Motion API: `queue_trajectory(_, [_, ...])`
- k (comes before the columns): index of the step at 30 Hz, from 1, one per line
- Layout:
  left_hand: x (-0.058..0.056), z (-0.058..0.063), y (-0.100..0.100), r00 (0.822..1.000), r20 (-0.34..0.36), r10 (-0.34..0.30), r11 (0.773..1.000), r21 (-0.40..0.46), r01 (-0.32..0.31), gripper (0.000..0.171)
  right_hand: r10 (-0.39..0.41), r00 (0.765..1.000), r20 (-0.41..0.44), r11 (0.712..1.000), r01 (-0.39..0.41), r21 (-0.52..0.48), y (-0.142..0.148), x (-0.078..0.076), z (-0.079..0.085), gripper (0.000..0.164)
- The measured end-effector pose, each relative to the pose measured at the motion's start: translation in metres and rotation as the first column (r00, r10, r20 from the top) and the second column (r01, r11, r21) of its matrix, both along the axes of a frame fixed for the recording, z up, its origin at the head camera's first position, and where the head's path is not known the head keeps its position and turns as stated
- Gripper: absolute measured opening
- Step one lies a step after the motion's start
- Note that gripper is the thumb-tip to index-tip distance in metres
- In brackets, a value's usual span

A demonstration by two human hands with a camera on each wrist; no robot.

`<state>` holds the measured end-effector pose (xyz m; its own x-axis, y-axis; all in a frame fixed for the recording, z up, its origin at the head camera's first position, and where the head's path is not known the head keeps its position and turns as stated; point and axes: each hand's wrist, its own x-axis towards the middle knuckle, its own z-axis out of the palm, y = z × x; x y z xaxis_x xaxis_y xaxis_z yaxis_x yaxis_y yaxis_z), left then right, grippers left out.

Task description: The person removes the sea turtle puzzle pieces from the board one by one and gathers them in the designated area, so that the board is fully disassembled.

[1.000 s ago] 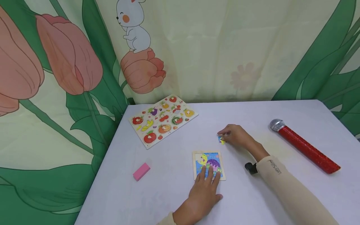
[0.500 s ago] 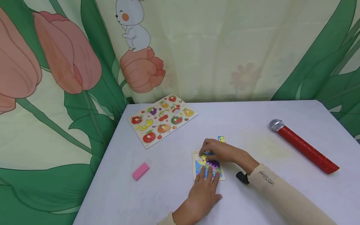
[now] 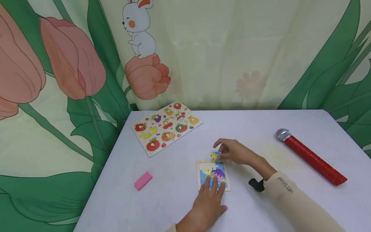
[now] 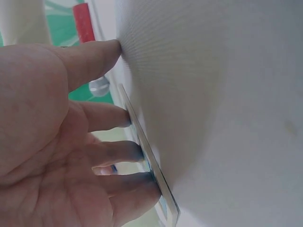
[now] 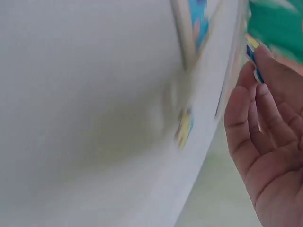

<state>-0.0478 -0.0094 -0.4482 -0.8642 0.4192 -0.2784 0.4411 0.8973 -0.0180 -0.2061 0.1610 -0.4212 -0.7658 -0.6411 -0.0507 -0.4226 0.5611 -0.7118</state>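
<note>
A small wooden jigsaw puzzle (image 3: 222,171) in a pale frame lies on the table, a bare patch at its upper left. My left hand (image 3: 205,203) rests its straight fingers on the puzzle's lower part; in the left wrist view the fingertips press on the framed board (image 4: 150,153). Just beyond the puzzle's far edge, my right hand (image 3: 236,152) pinches a yellow and blue puzzle piece (image 3: 214,155) between thumb and fingers. A second yellow and blue piece (image 5: 185,126) lies on the table in the right wrist view; the right hand hides it in the head view.
A fruit peg board (image 3: 167,129) lies at the back left, with a pink block (image 3: 143,180) nearer the front. Toward the right lies a red toy microphone (image 3: 314,158) with a silver head. A printed curtain (image 3: 214,58) hangs behind the table (image 3: 116,206).
My right hand left the loose piece, reached over the puzzle and lifted a yellow piece from its upper left, then moved back beyond the far edge. The left hand stays on the puzzle.
</note>
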Motion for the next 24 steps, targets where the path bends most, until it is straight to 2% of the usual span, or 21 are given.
queue_trajectory(3, [0.002, 0.000, 0.001, 1.000, -0.012, -0.007, 1.000, -0.021, 0.007, 0.073, -0.138, 0.990, 0.008, 0.990, 0.138, -0.025, 0.026, -0.013, 0.001, 0.022])
queue_trajectory(6, [0.003, 0.000, 0.000, 0.999, -0.029, -0.023, 0.999, -0.046, 0.022, 0.073, -0.259, 0.964, 0.058, 0.966, 0.259, 0.018, 0.051, -0.025, -0.001, 0.020])
queue_trajectory(10, [0.003, 0.002, -0.001, 0.998, -0.053, -0.038, 0.998, -0.058, 0.035, 0.072, -0.354, 0.927, 0.125, 0.935, 0.347, 0.076, 0.069, -0.032, -0.007, 0.023])
queue_trajectory(15, [0.002, 0.004, -0.001, 0.998, -0.052, -0.038, 0.998, -0.048, 0.035, 0.073, -0.382, 0.910, 0.162, 0.924, 0.372, 0.090, 0.071, -0.032, -0.015, 0.022])
queue_trajectory(24, [0.003, 0.003, -0.002, 0.999, -0.029, -0.016, 1.000, -0.010, 0.015, 0.072, -0.359, 0.933, 0.016, 0.926, 0.354, 0.133, 0.060, -0.029, -0.020, 0.019])
